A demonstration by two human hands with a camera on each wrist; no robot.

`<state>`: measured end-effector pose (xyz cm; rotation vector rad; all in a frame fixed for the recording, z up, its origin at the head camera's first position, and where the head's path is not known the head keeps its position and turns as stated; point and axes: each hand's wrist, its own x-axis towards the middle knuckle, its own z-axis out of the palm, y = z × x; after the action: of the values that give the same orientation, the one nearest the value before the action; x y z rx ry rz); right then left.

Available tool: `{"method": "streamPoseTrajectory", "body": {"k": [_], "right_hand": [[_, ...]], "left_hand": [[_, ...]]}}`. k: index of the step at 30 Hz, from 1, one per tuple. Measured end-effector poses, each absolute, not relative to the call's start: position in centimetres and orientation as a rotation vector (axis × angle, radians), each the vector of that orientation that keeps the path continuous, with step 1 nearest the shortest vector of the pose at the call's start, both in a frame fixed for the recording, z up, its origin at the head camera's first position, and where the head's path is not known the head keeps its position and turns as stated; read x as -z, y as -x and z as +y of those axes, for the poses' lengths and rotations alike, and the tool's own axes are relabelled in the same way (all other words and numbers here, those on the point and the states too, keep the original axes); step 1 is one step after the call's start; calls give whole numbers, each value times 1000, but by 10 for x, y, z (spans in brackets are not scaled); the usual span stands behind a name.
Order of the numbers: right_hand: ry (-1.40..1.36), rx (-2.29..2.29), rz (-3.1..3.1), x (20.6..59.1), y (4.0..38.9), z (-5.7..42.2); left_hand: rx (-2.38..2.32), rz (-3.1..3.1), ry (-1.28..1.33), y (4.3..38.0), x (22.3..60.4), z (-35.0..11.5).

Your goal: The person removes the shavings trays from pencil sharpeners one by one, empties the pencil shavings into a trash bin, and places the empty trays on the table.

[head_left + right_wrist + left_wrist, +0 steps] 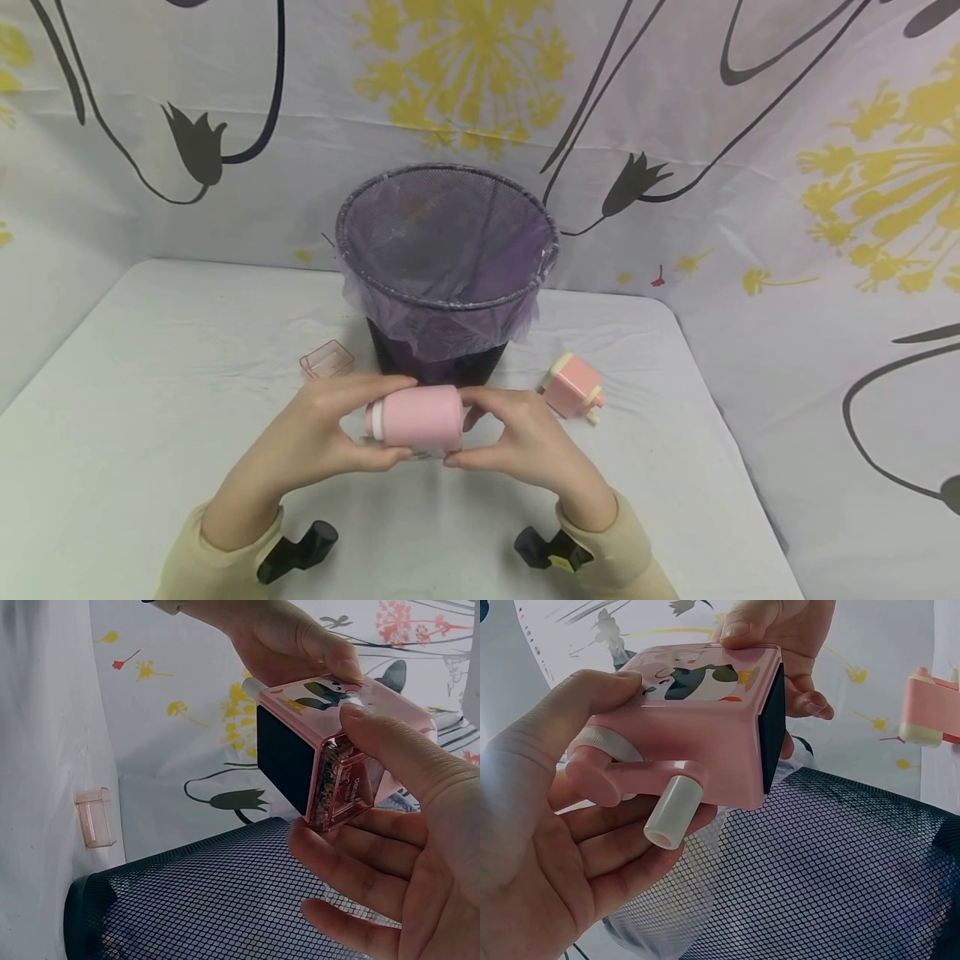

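Observation:
Both hands hold a pink crank pencil sharpener [420, 417] between them, in front of a mesh wastebasket [386, 346]. The left hand [311, 429] grips the end with the crank; its white handle [673, 812] points down in the left wrist view. At the opposite end, the right hand [528, 433] pinches the body with thumb and fingers. In the right wrist view, dark shavings [328, 787] show behind a clear pink side beside the black base [285, 761]. A cartoon picture covers one face of the sharpener.
A clear pink box [327, 360], like a drawer, lies left of the wastebasket. To its right sits a second pink and cream crank device [572, 387]. A purple bag [442, 329] lines the basket. Patterned cloth [300, 167] hangs behind the white table [187, 333].

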<state>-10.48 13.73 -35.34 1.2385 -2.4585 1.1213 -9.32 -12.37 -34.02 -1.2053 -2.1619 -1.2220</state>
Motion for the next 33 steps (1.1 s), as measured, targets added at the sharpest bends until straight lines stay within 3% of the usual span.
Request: {"method": "streamPoseTrajectory", "body": {"k": [33], "right_hand": [[-1230, -1093, -2474, 353, 104, 137]], "left_hand": [[1187, -2079, 1258, 95, 341, -124]]}}
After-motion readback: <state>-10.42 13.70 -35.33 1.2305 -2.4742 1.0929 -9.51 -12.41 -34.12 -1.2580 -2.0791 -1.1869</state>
